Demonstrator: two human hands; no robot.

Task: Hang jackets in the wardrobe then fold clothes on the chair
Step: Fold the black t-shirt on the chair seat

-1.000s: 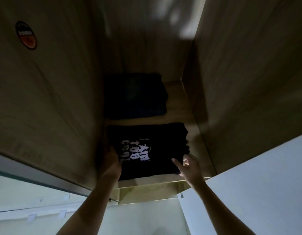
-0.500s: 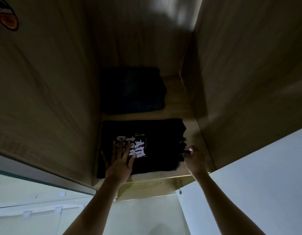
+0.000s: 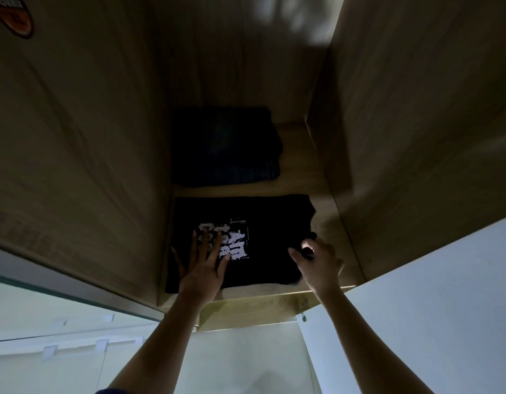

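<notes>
Folded black T-shirt with white print (image 3: pixel 271 245) lies at front of light wooden wardrobe shelf (image 3: pixel 274 298). Left hand (image 3: pixel 202 270) flat, fingers spread, pressing on print. Right hand (image 3: pixel 317 264) curled, pinching shirt's right edge (fabric bunched there). Dark folded garment stack (image 3: pixel 226 149) behind, apart from shirt.

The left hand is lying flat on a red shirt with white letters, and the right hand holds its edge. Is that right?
Not quite: the shirt is black, not red. The head view shows the left hand lying flat on it, over the white letters, and the right hand holding its edge.
</notes>
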